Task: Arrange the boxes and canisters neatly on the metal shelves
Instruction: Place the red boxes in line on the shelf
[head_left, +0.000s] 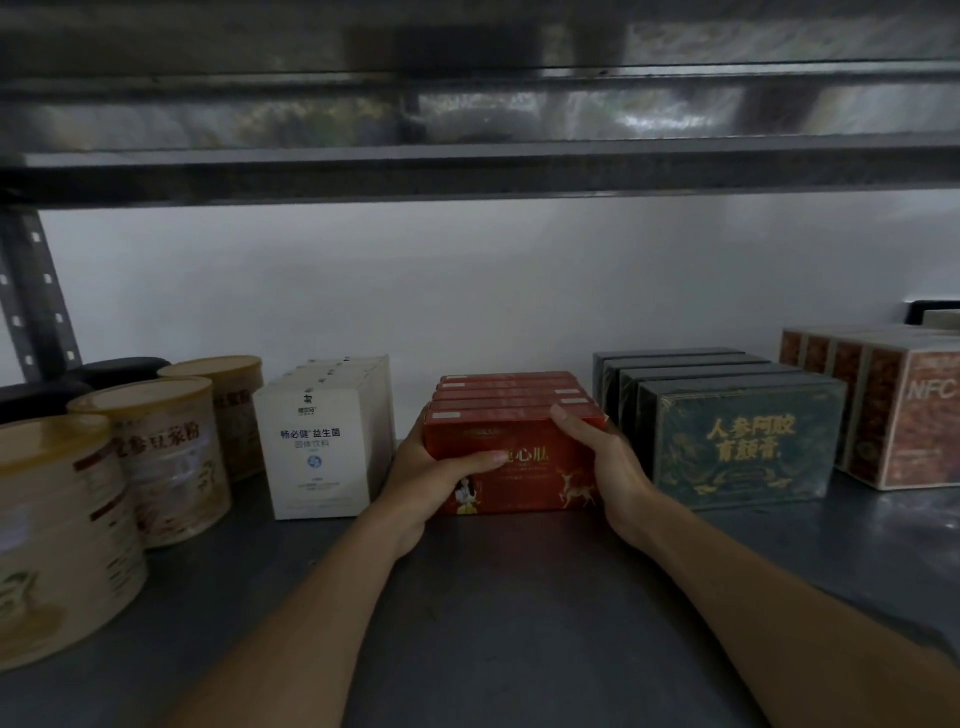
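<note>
A row of several red boxes (524, 452) stands in the middle of the grey metal shelf (493, 623), front to back. My left hand (431, 478) grips the left end of the frontmost red box, thumb across its face. Against that box's right end presses my right hand (602, 457), fingers over its top edge. To the left stand white boxes (317, 457) and three gold canisters (156, 457). Right of the red row sit dark green boxes (743, 441) and brown-red boxes (898, 415) marked NFC.
Another metal shelf (467, 171) hangs low overhead. A perforated upright post (36, 301) stands at the back left, with dark lidded objects (119, 369) behind the canisters. A white wall closes the back. The shelf's front part is bare.
</note>
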